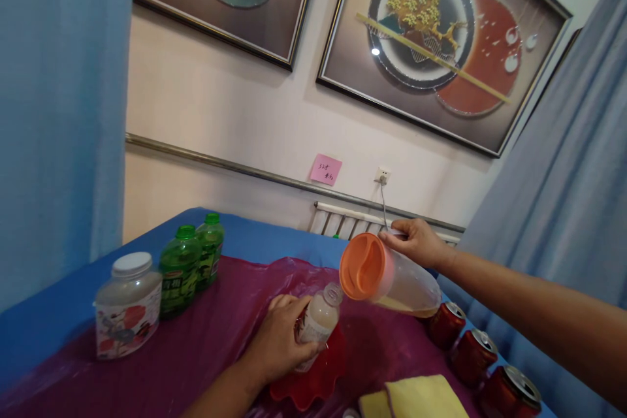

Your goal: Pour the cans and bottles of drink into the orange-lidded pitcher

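Observation:
My left hand (279, 339) is wrapped round a small clear bottle (323, 315) with a printed label and cloudy pale liquid inside. The bottle has no cap and leans to the right, over a red wavy-edged dish (318, 384). My right hand (418, 243) grips the handle of a clear plastic pitcher (414, 284) with an orange lid (361, 266). The pitcher lies tilted almost on its side, lid toward the bottle mouth. Some yellowish liquid rests along its lower wall. Between lid and bottle mouth a small gap shows; I cannot make out a stream.
At left stand a white-lidded jar (128, 307) and two green bottles (180, 271). Several red cans (473, 356) line the right edge. A yellow cloth (424, 397) lies in front on the purple plastic sheet (206, 353). A cord hangs from the wall socket (383, 175).

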Demonstrator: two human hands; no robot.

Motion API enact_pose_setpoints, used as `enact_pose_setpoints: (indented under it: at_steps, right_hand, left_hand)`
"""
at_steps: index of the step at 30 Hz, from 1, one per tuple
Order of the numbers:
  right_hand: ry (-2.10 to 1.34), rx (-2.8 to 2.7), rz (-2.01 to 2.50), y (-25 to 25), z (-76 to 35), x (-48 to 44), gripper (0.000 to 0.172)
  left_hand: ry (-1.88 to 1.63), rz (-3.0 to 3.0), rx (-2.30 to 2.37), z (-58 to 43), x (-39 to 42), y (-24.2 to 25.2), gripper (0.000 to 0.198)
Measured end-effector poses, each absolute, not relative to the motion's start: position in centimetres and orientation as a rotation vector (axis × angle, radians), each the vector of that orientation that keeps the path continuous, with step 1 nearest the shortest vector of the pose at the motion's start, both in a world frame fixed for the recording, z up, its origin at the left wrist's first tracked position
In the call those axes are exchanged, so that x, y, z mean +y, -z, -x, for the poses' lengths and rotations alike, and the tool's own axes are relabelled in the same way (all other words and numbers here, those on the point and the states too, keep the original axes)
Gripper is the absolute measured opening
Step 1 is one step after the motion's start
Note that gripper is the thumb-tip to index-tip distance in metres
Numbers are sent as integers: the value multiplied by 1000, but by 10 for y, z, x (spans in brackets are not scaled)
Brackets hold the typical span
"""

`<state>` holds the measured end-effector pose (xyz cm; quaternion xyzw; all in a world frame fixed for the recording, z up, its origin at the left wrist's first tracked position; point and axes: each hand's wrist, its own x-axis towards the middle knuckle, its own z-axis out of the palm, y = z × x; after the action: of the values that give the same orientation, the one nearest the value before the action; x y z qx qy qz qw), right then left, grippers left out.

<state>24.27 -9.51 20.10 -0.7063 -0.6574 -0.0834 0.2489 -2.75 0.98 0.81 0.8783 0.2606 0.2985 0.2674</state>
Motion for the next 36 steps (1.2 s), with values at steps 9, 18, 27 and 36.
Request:
enact_pose_setpoints:
  at_steps: [9,18,27,36]
  right_hand:
    - [215,-1792,1917,-199,-247,-94,53]
    - [187,-1781,1914,-198,-247,-95,53]
    - [192,-1794,1905,-199,-245,-95,52]
    - [162,-1777,1918,-196,-246,-94,52]
  left_hand:
    - [-807,-2367,696,28,11,-6,61]
    - [-798,-2374,709,27,10,-7,61]
    - [-803,-2367,703,28,8,-9,57]
    - [-788,-2352,687,29,6,-13,56]
